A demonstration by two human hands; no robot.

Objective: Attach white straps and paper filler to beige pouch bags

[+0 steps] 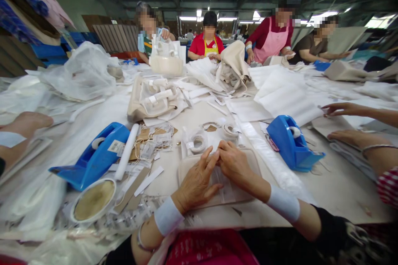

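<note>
The pouch (pixel 186 169), flat, beige and under clear film, lies on the table (pixel 338 186) right at the near edge, in front of the person. Free tabletop shows only to its near right. To the left, a blue tape dispenser (pixel 93 157), a white tube (pixel 127 151) and a big tape roll (pixel 93 199) crowd in. A second dispenser (pixel 290 140) sits to the right. Small tape rolls (pixel 198 143) and a heap of tags (pixel 152 138) lie just beyond the far edge.

Both hands rest on the pouch and meet at its far edge. The left hand (pixel 195 182) lies palm down with fingers spread, pressing the film flat. The right hand (pixel 234 163) is arched, its fingers bunched together at that edge; whether they pinch the film cannot be told. Both wrists, in white cuffs, angle inward from the near edge.

A co-worker's hands (pixel 345 109) lie flat at far right.
</note>
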